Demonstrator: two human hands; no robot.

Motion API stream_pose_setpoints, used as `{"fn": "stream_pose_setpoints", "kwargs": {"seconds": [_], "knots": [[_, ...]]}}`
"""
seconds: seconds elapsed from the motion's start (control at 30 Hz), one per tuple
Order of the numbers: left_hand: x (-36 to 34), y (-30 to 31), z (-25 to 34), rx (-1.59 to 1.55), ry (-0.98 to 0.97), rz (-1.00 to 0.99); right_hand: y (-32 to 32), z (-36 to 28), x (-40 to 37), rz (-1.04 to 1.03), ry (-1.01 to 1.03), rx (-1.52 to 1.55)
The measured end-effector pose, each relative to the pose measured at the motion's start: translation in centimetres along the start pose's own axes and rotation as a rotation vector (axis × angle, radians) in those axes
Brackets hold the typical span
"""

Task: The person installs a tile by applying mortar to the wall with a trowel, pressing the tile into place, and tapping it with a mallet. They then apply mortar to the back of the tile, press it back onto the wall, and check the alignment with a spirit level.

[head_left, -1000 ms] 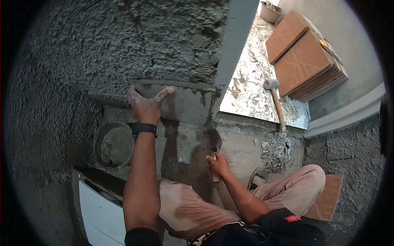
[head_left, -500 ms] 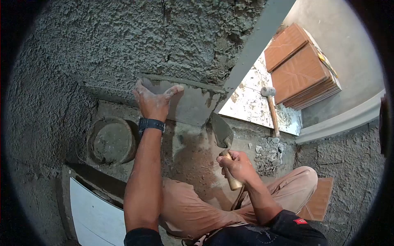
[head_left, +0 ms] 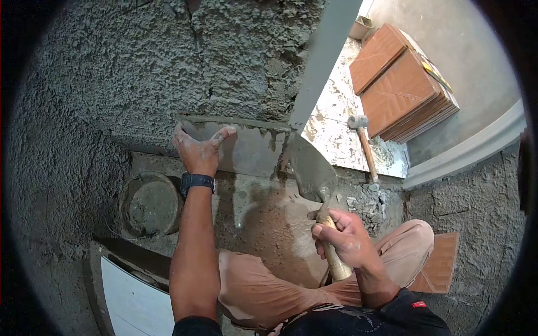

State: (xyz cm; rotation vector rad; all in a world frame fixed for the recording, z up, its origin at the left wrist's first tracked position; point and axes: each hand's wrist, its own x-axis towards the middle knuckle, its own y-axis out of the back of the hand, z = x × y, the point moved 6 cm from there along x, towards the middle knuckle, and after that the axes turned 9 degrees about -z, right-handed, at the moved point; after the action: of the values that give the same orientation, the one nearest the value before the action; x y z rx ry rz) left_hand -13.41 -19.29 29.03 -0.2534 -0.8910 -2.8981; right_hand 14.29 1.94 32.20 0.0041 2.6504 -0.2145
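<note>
Grey tile [head_left: 249, 151] at ten o'clock, my left grip [head_left: 199, 155] spread against it; right grip [head_left: 347, 239] closed on the trowel [head_left: 311, 168]. Blade bumping the tile's right end could knock it askew.

Brown stacked tiles [head_left: 400, 84] — black wristwatch [head_left: 197, 182]

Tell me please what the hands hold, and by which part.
The right hand holds the trowel by its handle. The left hand is against the left end of the grey slab; grip unclear.
</note>
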Motion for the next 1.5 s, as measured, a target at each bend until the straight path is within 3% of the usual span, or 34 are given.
{"fn": "stream_pose_setpoints", "kwargs": {"seconds": [0.13,0.2,0.33,0.47,0.53,0.57,0.7,0.83,0.93,1.0,1.03,1.1,1.23,1.3,1.33,1.4,1.5], "knots": [[0.3,-0.2,-0.6,0.054,-0.039,0.031,0.3,-1.2,-1.6,-0.007,0.113,0.079],[0.1,-0.1,-0.5,0.102,-0.021,0.051,0.7,-1.2,-2.0,0.008,0.286,0.061],[0.8,-0.5,-1.3,0.025,-0.070,0.000,2.3,4.6,-0.1,0.210,0.397,-0.091],[1.1,-0.6,-2.1,0.023,-0.043,-0.017,2.2,11.5,2.4,0.361,0.308,-0.177],[1.9,-1.1,-3.2,-0.005,-0.073,-0.032,1.8,14.2,4.0,0.397,0.387,-0.284],[2.1,-1.1,-3.2,-0.058,-0.053,-0.026,1.1,14.0,4.4,0.415,0.459,-0.408],[1.2,-0.6,-2.2,-0.031,-0.034,-0.023,-0.4,12.1,6.4,0.461,0.685,-0.426],[1.2,-0.6,-2.0,-0.098,-0.042,-0.045,-1.0,12.1,9.1,0.469,0.644,-0.334],[1.5,-0.6,-2.5,-0.080,-0.094,-0.016,-1.2,11.5,10.9,0.584,0.773,-0.345],[1.2,-0.5,-1.8,-0.056,-0.080,-0.011,-2.3,11.5,12.3,0.687,1.016,-0.635],[1.0,-0.4,-1.6,-0.030,-0.062,-0.008,-3.1,11.7,12.7,0.689,1.017,-0.632],[0.9,-0.4,-1.8,-0.050,-0.062,-0.007,-3.9,12.5,13.9,0.656,0.681,-0.467],[0.7,-0.3,-1.6,-0.059,-0.020,-0.018,-6.5,13.6,12.4,0.542,0.629,-0.310],[1.1,-0.4,-2.2,-0.058,-0.030,-0.021,-7.1,13.8,10.2,0.641,0.852,-0.519],[1.3,-0.6,-2.5,-0.061,-0.042,-0.019,-7.1,14.5,9.6,0.642,0.847,-0.523],[1.0,-0.5,-1.9,-0.058,-0.040,-0.038,-6.5,15.7,9.4,0.534,0.553,-0.185],[1.1,-0.6,-2.1,-0.059,-0.048,-0.031,-5.6,13.7,10.6,0.646,0.596,-0.294]]}}
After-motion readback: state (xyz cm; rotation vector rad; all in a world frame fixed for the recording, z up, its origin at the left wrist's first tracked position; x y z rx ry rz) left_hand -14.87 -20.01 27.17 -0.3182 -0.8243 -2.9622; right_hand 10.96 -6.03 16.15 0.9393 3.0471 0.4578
